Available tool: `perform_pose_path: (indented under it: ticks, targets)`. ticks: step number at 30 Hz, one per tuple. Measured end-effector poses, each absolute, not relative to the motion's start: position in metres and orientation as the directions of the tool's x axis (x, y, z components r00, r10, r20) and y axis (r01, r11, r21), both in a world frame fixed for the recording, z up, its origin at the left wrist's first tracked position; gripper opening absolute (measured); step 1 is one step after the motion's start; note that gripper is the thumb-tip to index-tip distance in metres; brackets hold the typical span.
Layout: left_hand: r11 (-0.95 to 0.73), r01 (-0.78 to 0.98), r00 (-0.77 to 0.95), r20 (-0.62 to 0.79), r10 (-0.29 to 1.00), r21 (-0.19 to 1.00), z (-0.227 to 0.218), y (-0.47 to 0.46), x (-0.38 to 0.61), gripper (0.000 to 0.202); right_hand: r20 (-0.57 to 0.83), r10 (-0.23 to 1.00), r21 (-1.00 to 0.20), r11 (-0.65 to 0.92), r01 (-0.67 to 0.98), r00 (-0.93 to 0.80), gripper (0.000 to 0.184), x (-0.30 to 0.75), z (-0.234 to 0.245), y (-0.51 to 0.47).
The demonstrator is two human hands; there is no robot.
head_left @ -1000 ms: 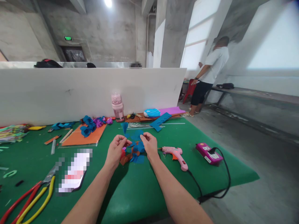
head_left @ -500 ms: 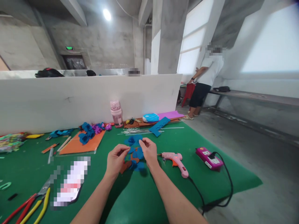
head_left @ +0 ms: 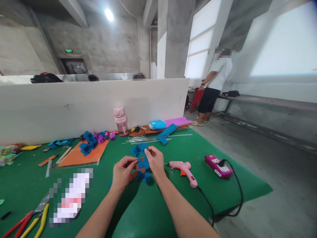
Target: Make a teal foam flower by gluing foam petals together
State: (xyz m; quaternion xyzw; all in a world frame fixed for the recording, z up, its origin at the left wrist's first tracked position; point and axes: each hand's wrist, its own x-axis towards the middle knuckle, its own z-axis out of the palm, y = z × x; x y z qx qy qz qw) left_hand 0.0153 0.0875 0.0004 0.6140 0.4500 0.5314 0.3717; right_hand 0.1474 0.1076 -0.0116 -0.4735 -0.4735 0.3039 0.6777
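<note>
Over a green mat, my left hand and my right hand meet, both with fingers pinched. Between them is a blue foam flower; my right fingers pinch its edge, and my left fingertips pinch something small beside it that I cannot make out. Under the hands lie loose blue and red-brown foam pieces.
A pink glue gun lies right of my hands, its black cord running to a magenta power strip. Pliers sit at the front left. Finished foam flowers rest on an orange sheet; a pink bottle stands by the white partition. A person stands far right.
The blue foam piece, held up a second ago, has come down between my hands. The view has shifted slightly; both hands stay close together.
</note>
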Motion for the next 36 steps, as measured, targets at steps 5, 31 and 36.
perform_pose_path:
  ticks: [5, 31, 36]
  targets:
    - [-0.199, 0.094, 0.045, 0.195, 0.980, 0.976, 0.002, 0.086, 0.018, 0.017, 0.350, 0.860, -0.935, 0.345, 0.081, 0.372, 0.022, 0.147, -0.009, 0.105]
    - [0.060, -0.036, 0.114, -0.056, 0.992, 0.998, -0.011, 0.090, 0.023, 0.028, 0.209, 0.933, -0.950, 0.265, -0.165, 0.293, 0.023, 0.142, -0.014, 0.109]
    - [0.044, -0.040, 0.117, -0.039, 0.992, 0.998, -0.011, 0.090, 0.023, 0.027, 0.194, 0.944, -0.936, 0.259, -0.237, 0.266, 0.023, 0.141, -0.013, 0.108]
